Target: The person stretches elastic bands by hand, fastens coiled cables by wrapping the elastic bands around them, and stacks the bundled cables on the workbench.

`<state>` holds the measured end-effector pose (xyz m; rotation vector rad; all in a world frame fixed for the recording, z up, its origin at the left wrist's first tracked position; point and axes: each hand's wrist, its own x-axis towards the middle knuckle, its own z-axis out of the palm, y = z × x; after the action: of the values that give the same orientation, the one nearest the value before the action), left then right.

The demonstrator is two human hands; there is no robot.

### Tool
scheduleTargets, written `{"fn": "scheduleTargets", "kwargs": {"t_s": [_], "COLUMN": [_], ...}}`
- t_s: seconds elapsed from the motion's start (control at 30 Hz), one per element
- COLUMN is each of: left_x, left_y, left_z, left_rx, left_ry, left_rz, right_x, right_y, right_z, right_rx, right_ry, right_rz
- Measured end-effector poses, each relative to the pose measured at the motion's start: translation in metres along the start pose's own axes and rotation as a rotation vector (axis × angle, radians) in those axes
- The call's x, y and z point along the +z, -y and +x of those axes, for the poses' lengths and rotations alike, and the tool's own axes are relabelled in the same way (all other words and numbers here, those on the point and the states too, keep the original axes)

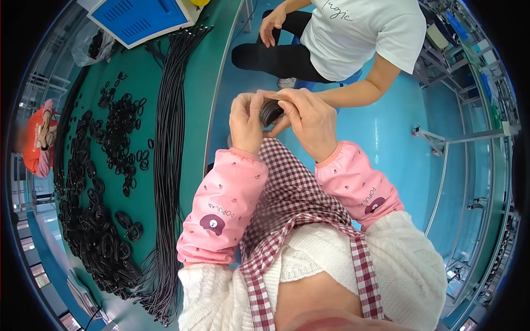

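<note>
Left hand [247, 122] and right hand [313, 122] clamped on dark cable coil [270, 112], long cable bundle [170, 116] on table [197, 105] at left.

"POPULAR" on both pink sleeves [222, 204], "agic" on a white T-shirt [359, 47]

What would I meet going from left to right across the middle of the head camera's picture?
Red top → black loops → long cables → left hand → dark coil → right hand → metal frame.
</note>
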<state>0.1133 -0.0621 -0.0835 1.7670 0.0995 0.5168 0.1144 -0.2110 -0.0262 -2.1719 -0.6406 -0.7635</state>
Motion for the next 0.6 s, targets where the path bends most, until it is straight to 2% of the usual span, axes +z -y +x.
{"fn": "scheduleTargets", "kwargs": {"t_s": [0.07, 0.17, 0.27, 0.37, 0.4, 0.43, 0.53, 0.6], "left_x": [0.003, 0.007, 0.008, 0.009, 0.007, 0.005, -0.001, -0.003], "left_y": [0.010, -0.020, -0.012, -0.013, -0.030, -0.037, -0.062, -0.072], "left_z": [0.000, -0.004, -0.003, -0.002, 0.000, 0.003, 0.010, 0.015], "left_rx": [0.089, -0.389, -0.364, -0.272, -0.319, -0.279, -0.199, -0.094], "left_ry": [0.026, 0.144, 0.190, 0.159, 0.146, 0.133, 0.128, 0.127], "left_rz": [0.060, -0.541, -0.641, -0.582, -0.620, -0.597, -0.565, -0.422], "right_x": [-0.005, -0.010, -0.014, -0.025, -0.026, -0.028, -0.033, -0.038], "right_y": [-0.001, -0.002, 0.007, 0.016, 0.015, 0.016, 0.022, 0.027], "right_z": [-0.003, -0.001, 0.006, 0.019, 0.024, 0.028, 0.038, 0.045], "right_rx": [0.012, -0.071, -0.154, -0.202, -0.231, -0.260, -0.284, -0.320], "right_ry": [0.063, 0.098, 0.137, 0.251, 0.262, 0.273, 0.256, 0.207], "right_rz": [-0.003, 0.030, 0.027, 0.011, 0.012, 0.013, 0.064, 0.081]}}
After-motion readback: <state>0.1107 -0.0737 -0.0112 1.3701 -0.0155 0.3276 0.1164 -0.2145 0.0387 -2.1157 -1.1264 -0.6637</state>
